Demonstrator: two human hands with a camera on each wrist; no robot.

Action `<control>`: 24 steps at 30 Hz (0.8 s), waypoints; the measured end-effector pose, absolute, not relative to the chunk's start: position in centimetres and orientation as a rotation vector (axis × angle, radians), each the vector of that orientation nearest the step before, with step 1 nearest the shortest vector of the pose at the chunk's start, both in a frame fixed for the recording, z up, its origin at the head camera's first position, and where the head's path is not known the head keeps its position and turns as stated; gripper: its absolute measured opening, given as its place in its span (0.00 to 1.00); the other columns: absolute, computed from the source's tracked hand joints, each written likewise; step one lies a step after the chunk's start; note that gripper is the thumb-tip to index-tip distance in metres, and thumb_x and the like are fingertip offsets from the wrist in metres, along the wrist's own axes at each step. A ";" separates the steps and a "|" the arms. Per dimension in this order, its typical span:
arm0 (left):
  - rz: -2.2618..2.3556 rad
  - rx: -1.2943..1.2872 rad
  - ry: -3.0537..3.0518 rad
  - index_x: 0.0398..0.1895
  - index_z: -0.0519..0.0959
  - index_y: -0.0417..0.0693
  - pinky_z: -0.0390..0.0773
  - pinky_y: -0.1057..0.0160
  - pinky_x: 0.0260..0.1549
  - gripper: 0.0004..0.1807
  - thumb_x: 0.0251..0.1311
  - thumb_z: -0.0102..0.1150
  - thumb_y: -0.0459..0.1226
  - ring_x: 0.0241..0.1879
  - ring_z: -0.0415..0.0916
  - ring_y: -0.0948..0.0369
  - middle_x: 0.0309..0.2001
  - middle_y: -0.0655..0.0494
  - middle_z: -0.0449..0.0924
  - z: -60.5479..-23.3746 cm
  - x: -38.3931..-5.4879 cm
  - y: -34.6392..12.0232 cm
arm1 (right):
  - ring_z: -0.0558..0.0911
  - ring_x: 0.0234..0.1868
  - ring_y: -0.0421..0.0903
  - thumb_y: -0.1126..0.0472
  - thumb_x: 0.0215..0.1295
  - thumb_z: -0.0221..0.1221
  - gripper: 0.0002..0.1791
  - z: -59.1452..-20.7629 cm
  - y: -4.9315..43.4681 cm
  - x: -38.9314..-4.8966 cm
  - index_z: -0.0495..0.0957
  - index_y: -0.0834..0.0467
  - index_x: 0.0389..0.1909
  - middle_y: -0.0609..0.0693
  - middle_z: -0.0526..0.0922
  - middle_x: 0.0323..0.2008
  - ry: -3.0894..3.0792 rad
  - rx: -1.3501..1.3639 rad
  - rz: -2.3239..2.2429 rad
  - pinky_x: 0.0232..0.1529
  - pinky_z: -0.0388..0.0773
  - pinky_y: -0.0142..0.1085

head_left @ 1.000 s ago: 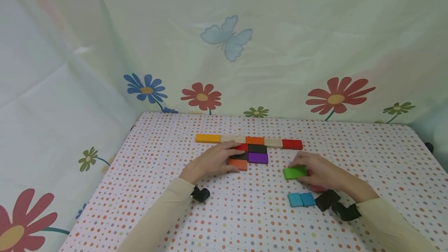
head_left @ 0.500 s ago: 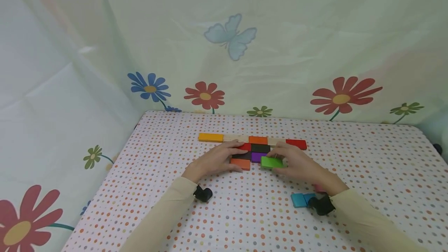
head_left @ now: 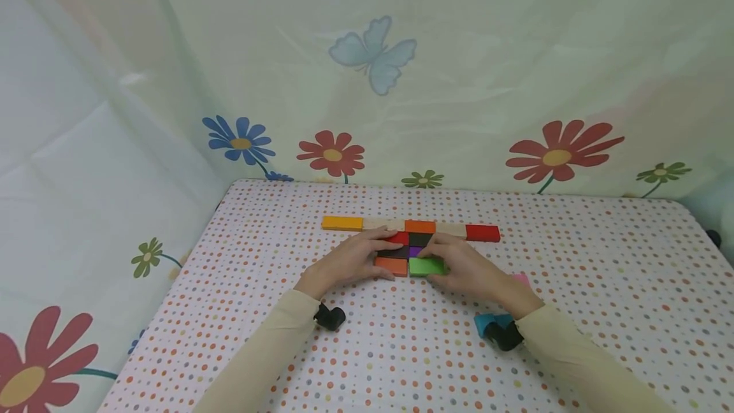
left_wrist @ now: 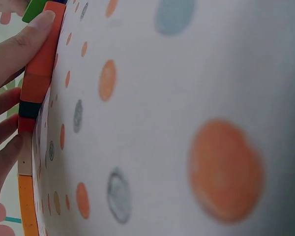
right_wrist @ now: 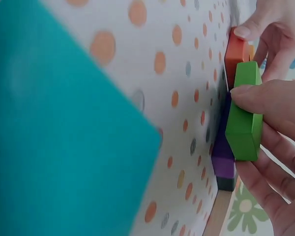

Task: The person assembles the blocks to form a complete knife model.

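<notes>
- On my head feed, the green block has just come left from its spot by the cyan blocks; it now sits right beside the near orange block, on the near side of the purple block.
- I see the right hand grasping it, thumb on the near side, fingers on the far side; no release yet.
- My right wrist feed makes it look slightly raised over the purple block, so I can't tell whether it lies flat.
- The left hand has stayed put, clutching nothing: thumb against the near orange block, fingers touching the blocks beyond. I read that as steadying.
- I judge this fills the nearest line of the two-wide group below the long row, running from the yellow block to the red block.
- The pink block lies apart, partly behind the right forearm.
</notes>
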State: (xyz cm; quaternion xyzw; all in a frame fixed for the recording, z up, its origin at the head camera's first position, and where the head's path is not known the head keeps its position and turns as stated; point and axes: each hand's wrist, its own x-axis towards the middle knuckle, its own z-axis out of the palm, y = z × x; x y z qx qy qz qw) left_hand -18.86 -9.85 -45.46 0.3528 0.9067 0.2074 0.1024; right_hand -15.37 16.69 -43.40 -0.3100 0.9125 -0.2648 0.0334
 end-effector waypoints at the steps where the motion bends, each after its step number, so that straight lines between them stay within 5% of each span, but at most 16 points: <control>1: 0.622 1.042 2.674 0.73 0.76 0.52 0.63 0.53 0.75 0.37 0.63 0.72 0.53 0.80 0.54 0.55 0.80 0.56 0.61 -45.4 -18.9 -9.8 | 0.77 0.42 0.42 0.67 0.58 0.75 0.17 -43.4 16.6 -15.3 0.87 0.61 0.49 0.48 0.80 0.43 2.813 -0.958 -0.796 0.43 0.82 0.37; 15: 0.646 1.050 2.679 0.73 0.76 0.52 0.63 0.53 0.75 0.37 0.63 0.72 0.53 0.80 0.55 0.55 0.80 0.56 0.62 -45.4 -18.8 -9.7 | 0.81 0.45 0.47 0.66 0.56 0.78 0.16 -44.1 15.9 -14.6 0.88 0.62 0.46 0.50 0.79 0.43 2.924 -0.933 -0.701 0.51 0.85 0.47; 24: 0.639 1.057 2.670 0.73 0.76 0.52 0.61 0.51 0.76 0.37 0.63 0.72 0.53 0.80 0.55 0.54 0.80 0.55 0.61 -45.3 -18.7 -9.8 | 0.79 0.45 0.46 0.64 0.55 0.79 0.17 -44.3 15.8 -14.2 0.88 0.62 0.46 0.49 0.78 0.42 2.945 -0.918 -0.696 0.50 0.85 0.45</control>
